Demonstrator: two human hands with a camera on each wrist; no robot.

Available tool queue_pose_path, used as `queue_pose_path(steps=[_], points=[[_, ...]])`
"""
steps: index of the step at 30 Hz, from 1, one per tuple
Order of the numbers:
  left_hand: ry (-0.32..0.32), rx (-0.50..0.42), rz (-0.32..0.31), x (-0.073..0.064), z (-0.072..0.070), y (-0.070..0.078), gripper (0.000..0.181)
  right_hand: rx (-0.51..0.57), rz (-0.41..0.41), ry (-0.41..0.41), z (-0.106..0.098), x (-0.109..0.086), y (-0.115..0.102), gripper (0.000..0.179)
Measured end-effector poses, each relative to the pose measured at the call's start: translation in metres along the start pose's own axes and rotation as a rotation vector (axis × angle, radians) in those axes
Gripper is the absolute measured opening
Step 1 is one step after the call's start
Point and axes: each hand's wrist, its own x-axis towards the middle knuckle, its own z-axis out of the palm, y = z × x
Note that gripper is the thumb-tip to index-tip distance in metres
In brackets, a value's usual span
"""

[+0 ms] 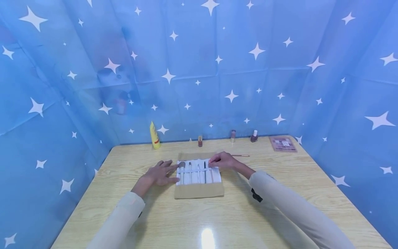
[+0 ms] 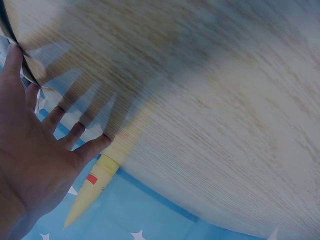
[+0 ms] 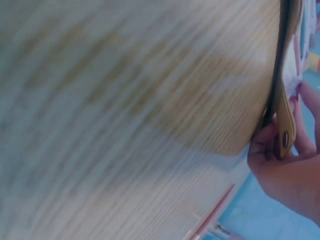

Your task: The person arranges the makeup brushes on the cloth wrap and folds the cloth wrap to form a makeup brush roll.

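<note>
A tan brush roll (image 1: 199, 192) lies unfolded on the table, its white inside holding several makeup brushes side by side under a band. My left hand (image 1: 161, 173) rests at its left edge, fingers spread, as the left wrist view also shows. At the roll's upper right, my right hand (image 1: 223, 160) pinches the top of a thin makeup brush (image 1: 212, 177) in the rightmost slot; the fingers hide that end. In the right wrist view, a tan strap (image 3: 285, 122) with a metal snap hangs by the curled fingers of this hand.
Another slim brush (image 1: 240, 155) lies right of the roll. Along the back stand a yellow tube (image 1: 154, 135), a small reddish bottle (image 1: 200, 141), a clear-based tube (image 1: 233, 135) and a dark nail polish bottle (image 1: 254, 136). A makeup palette (image 1: 283, 144) lies at the back right corner.
</note>
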Motion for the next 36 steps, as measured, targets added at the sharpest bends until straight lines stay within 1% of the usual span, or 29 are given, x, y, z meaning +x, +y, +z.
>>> queue_pose_path(steps=[5, 13, 16, 23, 31, 36], points=[[0.005, -0.009, -0.005, 0.0, 0.001, 0.0, 0.077, 0.012, 0.022, -0.013, 0.001, -0.004, -0.001, 0.019], [0.005, 0.0, -0.007, 0.0, 0.002, 0.0, 0.078, -0.004, 0.068, -0.026, -0.001, -0.009, -0.003, 0.018], [0.007, -0.005, -0.007, -0.001, 0.002, 0.0, 0.077, -0.011, 0.069, -0.037, -0.001, -0.009, -0.004, 0.017], [0.008, -0.016, -0.01, -0.001, 0.001, 0.0, 0.077, -0.046, 0.012, -0.073, -0.001, -0.009, -0.004, 0.018], [0.013, -0.006, -0.003, -0.001, 0.002, 0.0, 0.076, -0.078, -0.011, -0.091, -0.003, -0.012, -0.006, 0.019], [0.011, -0.005, 0.0, -0.002, 0.002, 0.001, 0.076, -0.116, -0.08, -0.087, -0.006, -0.014, -0.007, 0.017]])
